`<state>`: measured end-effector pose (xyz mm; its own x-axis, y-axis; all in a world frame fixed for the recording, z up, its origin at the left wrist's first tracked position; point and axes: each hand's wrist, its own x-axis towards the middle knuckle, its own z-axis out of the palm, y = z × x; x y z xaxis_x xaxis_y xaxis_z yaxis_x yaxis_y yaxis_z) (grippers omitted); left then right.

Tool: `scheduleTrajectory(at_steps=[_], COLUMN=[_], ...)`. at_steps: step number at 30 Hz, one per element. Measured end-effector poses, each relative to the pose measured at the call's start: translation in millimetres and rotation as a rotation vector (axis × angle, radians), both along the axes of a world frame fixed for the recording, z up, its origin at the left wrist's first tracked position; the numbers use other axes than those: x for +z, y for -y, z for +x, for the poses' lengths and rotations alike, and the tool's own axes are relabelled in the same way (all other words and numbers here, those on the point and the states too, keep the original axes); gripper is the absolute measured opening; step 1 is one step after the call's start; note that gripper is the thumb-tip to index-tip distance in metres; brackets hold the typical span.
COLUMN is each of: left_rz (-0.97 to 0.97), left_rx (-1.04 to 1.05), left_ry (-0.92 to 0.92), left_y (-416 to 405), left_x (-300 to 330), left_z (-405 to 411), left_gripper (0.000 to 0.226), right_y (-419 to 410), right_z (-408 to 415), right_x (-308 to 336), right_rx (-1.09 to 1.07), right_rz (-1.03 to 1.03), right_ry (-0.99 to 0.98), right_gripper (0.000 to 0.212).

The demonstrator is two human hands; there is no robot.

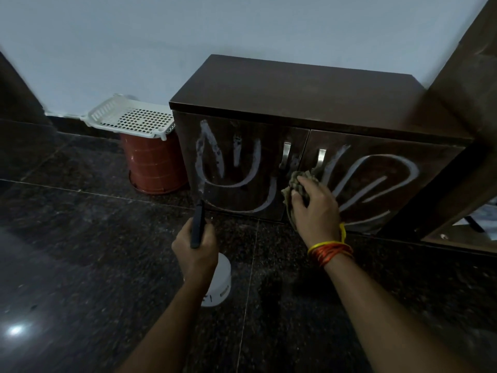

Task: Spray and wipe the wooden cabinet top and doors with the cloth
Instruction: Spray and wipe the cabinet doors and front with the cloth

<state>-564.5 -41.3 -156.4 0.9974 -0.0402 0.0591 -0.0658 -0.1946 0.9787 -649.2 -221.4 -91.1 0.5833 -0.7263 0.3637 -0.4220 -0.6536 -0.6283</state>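
Down at floor level, the dark wooden cabinet (309, 135) sits against the wall, its top (295, 84) bare and dull, both doors looped with white foam trails (215, 168). The left door (242, 168) looks untouched by the cloth; the right door (382, 179) is where the work is. Right hand (314, 203) presses a bunched olive cloth (294, 184) at the seam just below the steel handles (320, 157), grip clenched around the cloth. Left hand (196, 243) hangs low over the floor, grip wrapped round the white spray bottle (217, 281) by its black trigger head. Risk, I'd say: foam runs and dries streaky before the cloth arrives, or the cloth snags a handle.
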Motion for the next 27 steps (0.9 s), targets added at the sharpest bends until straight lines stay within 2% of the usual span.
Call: scheduleTrajectory(at_steps=[8,18,21,27], left_rz=[0.094,0.185,0.171,0.091], left_rx=[-0.002,-0.203,-0.262,-0.315], left_ry=[-0.059,-0.043,-0.025,-0.029], left_y=[-18.8,-19.1,-14.0,-1.2], left_x=[-27.4,-53.4,-55.7,-51.3], left_z=[-13.3,-35.1,-42.8,-50.5], left_gripper=[0.022,0.024,0.034,0.025], right_y=[1.3,3.7,5.2,1.6], right_z=[-3.4,-8.1,-8.8,-7.7], right_x=[-10.1,-19.3,-21.8,-28.4], right_rx=[-0.003,-0.022,-0.038,-0.052], right_rz=[0.033,0.048,0.050,0.094], right_ry=[-0.024,-0.019,-0.033,-0.022], right_gripper=[0.036,0.036,0.036,0.036])
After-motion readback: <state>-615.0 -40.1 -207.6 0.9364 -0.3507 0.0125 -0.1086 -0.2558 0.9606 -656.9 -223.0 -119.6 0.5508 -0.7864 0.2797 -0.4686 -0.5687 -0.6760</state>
